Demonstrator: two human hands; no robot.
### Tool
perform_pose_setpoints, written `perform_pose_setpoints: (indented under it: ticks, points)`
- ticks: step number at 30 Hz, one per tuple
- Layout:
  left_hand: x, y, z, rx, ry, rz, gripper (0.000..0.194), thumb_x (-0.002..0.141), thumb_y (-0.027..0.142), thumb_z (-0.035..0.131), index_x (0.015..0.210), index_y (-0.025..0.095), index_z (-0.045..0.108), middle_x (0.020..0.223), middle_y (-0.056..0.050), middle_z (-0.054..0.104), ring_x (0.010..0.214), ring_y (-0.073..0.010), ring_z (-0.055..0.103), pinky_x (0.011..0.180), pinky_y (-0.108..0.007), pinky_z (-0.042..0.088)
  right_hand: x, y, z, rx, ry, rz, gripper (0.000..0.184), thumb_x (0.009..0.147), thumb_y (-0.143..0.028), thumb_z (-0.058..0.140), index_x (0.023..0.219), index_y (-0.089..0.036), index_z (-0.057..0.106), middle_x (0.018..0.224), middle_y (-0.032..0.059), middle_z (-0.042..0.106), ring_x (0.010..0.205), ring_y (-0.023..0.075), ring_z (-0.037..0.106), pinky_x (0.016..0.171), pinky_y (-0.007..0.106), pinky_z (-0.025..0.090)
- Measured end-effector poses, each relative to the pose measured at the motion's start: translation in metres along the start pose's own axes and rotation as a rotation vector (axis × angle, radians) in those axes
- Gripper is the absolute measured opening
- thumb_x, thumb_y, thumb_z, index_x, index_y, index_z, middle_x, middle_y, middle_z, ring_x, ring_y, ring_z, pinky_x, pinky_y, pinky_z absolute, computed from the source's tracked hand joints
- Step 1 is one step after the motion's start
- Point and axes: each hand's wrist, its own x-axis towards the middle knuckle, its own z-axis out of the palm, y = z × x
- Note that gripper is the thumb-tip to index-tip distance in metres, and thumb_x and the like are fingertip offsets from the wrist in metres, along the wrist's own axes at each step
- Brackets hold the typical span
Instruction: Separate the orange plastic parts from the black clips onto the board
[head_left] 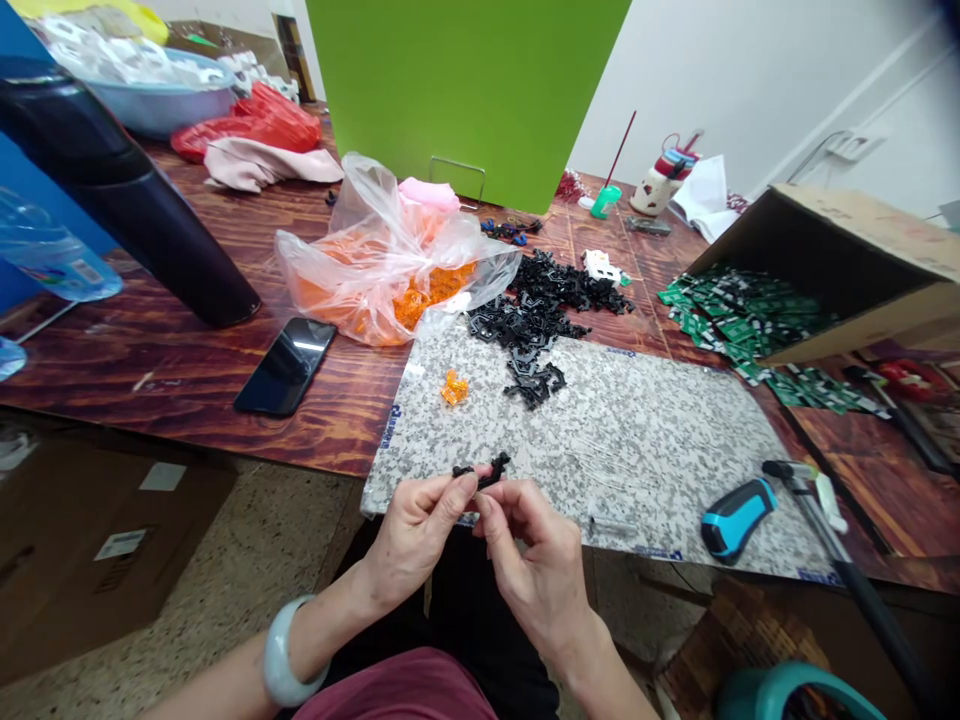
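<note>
Both hands meet above the near edge of a speckled grey board [637,430]. Between the fingertips is a small black plastic part [497,470], partly hidden by the fingers. My left hand [412,530] pinches its left end, with the thumb on top. My right hand [532,560] pinches the part from the right, thumb and forefinger together. Beyond the hands, a few orange translucent pieces [454,388] lie on the board. Farther back spreads a heap of similar black plastic parts [536,310].
A clear bag [352,270] of orange pieces lies behind the board, near a phone [285,367] and dark flask [142,200]. At right, a cardboard box [870,235] spills green circuit boards [742,310]. A blue-black tool handle [739,518] and a hammer [832,540] lie nearby.
</note>
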Motion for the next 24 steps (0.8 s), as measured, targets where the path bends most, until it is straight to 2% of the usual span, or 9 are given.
perform_pose_setpoints:
  ticks: [4,7,13,18,24]
  points:
    - [0.0,0.0011,-0.0004,0.173,0.064,0.103,0.039,0.088,0.036,0.05,0.061,0.014,0.069,0.06,-0.003,0.068,0.054,-0.0139,0.057,0.056,-0.022,0.046,-0.0014,-0.0012,0.0024,0.015,0.004,0.014,0.009,0.087,-0.016,0.051,0.095,-0.019,0.055,0.076,0.0017,0.064,0.061,0.0105,0.063,0.056,0.019,0.051]
    - [-0.001,-0.0001,0.0,0.241,0.067,0.13,0.041,0.088,0.035,0.049,0.056,0.015,0.065,0.051,-0.001,0.058,0.05,-0.0129,0.052,0.055,-0.022,0.044,-0.0034,0.0005,0.0037,0.014,0.022,0.024,0.008,0.088,-0.017,0.05,0.092,-0.019,0.056,0.073,0.0015,0.064,0.058,0.0102,0.062,0.056,0.019,0.052]
    - [-0.0038,-0.0029,0.0,0.271,0.041,0.174,0.038,0.089,0.03,0.047,0.059,0.016,0.064,0.056,-0.002,0.06,0.052,-0.0133,0.055,0.054,-0.022,0.043,-0.0069,0.0001,0.0035,0.014,0.009,0.028,0.008,0.088,-0.017,0.051,0.09,-0.019,0.057,0.071,0.0007,0.063,0.056,0.0096,0.061,0.055,0.019,0.052]
    - [-0.0036,0.0001,0.0008,0.34,0.091,0.266,0.038,0.088,0.024,0.048,0.054,0.016,0.062,0.047,0.003,0.048,0.044,-0.0097,0.046,0.05,-0.02,0.039,-0.0067,-0.0034,0.0037,0.021,-0.004,0.038,0.007,0.088,-0.018,0.05,0.089,-0.019,0.057,0.07,0.0002,0.063,0.055,0.0097,0.061,0.052,0.019,0.05]
    - [-0.0039,0.0019,0.0023,0.367,0.136,0.276,0.035,0.088,0.022,0.048,0.058,0.015,0.064,0.05,0.002,0.05,0.045,-0.0097,0.046,0.05,-0.021,0.037,-0.0054,-0.0077,0.0021,0.015,0.046,0.049,0.005,0.087,-0.018,0.052,0.09,-0.019,0.056,0.07,-0.0002,0.064,0.054,0.0093,0.062,0.05,0.017,0.05]
